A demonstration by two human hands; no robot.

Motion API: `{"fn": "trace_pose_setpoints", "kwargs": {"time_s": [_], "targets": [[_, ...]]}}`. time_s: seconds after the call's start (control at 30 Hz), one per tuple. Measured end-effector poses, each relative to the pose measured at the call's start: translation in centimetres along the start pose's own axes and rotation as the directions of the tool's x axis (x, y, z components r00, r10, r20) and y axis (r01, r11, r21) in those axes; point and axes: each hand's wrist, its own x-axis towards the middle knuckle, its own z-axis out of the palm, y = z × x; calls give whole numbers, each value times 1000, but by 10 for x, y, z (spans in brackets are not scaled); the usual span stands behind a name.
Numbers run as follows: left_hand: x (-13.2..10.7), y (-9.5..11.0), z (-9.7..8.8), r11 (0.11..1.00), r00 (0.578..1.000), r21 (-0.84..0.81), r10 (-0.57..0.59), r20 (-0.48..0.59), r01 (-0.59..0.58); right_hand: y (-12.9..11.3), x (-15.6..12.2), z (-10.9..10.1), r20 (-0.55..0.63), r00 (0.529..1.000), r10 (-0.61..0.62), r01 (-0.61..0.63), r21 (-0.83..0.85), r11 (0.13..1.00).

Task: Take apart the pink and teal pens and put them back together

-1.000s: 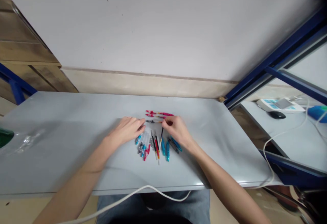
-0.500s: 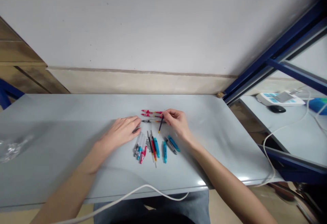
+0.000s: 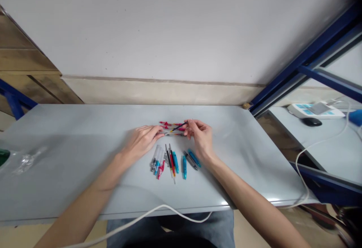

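Note:
My right hand (image 3: 201, 137) pinches a dark pen refill (image 3: 180, 126) with a yellowish end that slants down to the left. My left hand (image 3: 144, 139) has its fingers and thumb closed at the left ends of the laid-out pen parts; what they grip is hidden. Between the hands lie red pen parts (image 3: 165, 123) in rows, with a dark-tipped piece (image 3: 180, 134) below them. Closer to me are clear pen barrels (image 3: 157, 154) with coloured ends, several refills (image 3: 171, 159), blue pen parts (image 3: 184, 167) and a grey one (image 3: 190, 160).
Crumpled clear plastic (image 3: 26, 161) lies on the grey table (image 3: 85, 135) at left. A white cable (image 3: 161, 206) crosses the front edge. At right, behind a blue frame (image 3: 283, 63), are a black mouse (image 3: 311, 121) and a white device (image 3: 313, 109).
The refill in my right hand has swung from near upright to a leftward slant. My left hand has moved up and right, towards the pen rows. The view has shifted slightly.

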Motion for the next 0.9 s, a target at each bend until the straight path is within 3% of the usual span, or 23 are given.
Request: {"fn": "trace_pose_setpoints", "kwargs": {"time_s": [0.33,0.43,0.57,0.7,0.9], "targets": [[0,2,4,998,999,-59,29,-29,-31,3,-2,0,27,999,-18,18,-21,1000],[0,4,5,990,998,-144,-18,-55,10,5,-9,5,144,990,0,4,-27,1000],[2,8,6,973,993,-232,-4,-116,-23,5,-19,11,308,950,50,-43,-29,999],[6,14,6,971,988,-229,33,-150,-67,3,-23,13,305,950,61,-48,-51,998],[7,19,8,976,991,-195,77,-112,-98,2,-23,13,273,960,65,-52,-56,997]]}}
